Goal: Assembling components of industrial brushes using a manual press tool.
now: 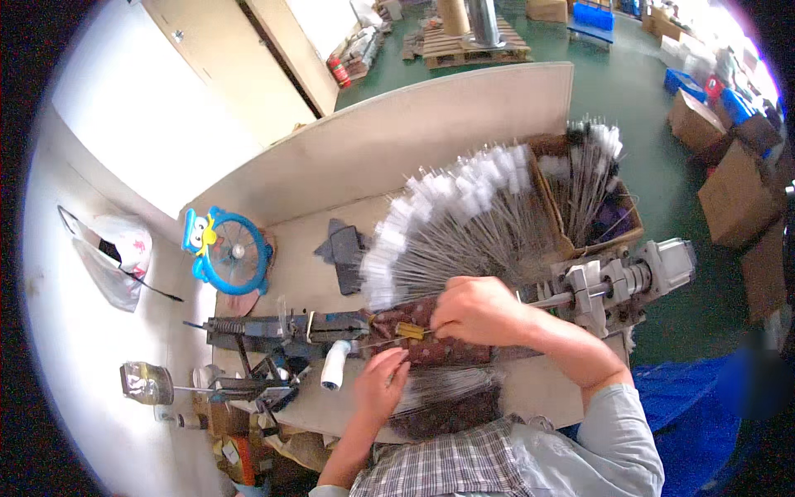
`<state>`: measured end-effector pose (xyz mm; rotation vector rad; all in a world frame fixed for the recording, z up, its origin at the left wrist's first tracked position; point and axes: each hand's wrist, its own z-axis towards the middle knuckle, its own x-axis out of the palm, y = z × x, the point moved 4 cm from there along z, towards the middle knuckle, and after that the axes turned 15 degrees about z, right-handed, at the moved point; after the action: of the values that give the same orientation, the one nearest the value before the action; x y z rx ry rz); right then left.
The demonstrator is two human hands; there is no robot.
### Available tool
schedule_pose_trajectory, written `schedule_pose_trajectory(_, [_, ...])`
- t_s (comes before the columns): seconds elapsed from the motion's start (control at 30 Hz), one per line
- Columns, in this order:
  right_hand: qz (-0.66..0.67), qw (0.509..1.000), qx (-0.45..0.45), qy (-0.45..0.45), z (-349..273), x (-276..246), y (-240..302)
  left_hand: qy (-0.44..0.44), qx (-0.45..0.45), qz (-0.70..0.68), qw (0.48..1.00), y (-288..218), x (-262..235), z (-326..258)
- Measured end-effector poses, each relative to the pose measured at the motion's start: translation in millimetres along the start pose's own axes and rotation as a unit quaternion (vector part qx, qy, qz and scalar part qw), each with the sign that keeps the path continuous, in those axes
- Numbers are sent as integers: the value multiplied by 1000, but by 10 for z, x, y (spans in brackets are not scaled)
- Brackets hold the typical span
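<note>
As far as the head view shows, we judge the work to be part-way through a batch. The right hand [476, 311] is narrowed, fingers curled, and appears to hold a thin wire [385, 340], which lies over a dark red cloth [451, 354] between bench clamp and machine [609, 283]. The left hand [383, 385] is just below it, fingers loosely bent; whether it grips anything we cannot tell. A yellow piece [410, 331] lies close by the wire, on its upper side. Beyond the hands we find a wide fan of white-tipped brushes [464, 186], with more in a carton [566, 240] at its right; we take these as done. Nearer the body lies a bundle of strands [447, 388] with no white tips visible, which we take as left to do, though its ends are partly hidden. We cannot count either lot. As to markings, a bag [124, 257] on the wall bears red print, too small to read; we find no legible brand or label on the machine.
</note>
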<state>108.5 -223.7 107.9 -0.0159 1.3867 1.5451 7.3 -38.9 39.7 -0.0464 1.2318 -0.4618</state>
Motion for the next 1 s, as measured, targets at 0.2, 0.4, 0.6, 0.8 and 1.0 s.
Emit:
schedule_pose_trajectory(0.2, [6,998,-53,-36,515,661,-158,46,-346,-237,906,349,-98,-388])
schedule_pose_trajectory(0.4, [-32,999,2,-40,718,917,-103,-39,-444,-492,748,612,-38,-438])
schedule_pose_trajectory(0.6, [-55,997,55,-28,764,912,-32,-39,-304,-512,803,454,12,-122])
schedule_pose_trajectory(0.8, [-94,995,17,-4,760,872,-32,142,-329,-126,925,592,138,-66])
schedule_pose_trajectory(1.0, [-80,990,-34,-108,399,562,206,73,-340,-388,853,535,367,-129])
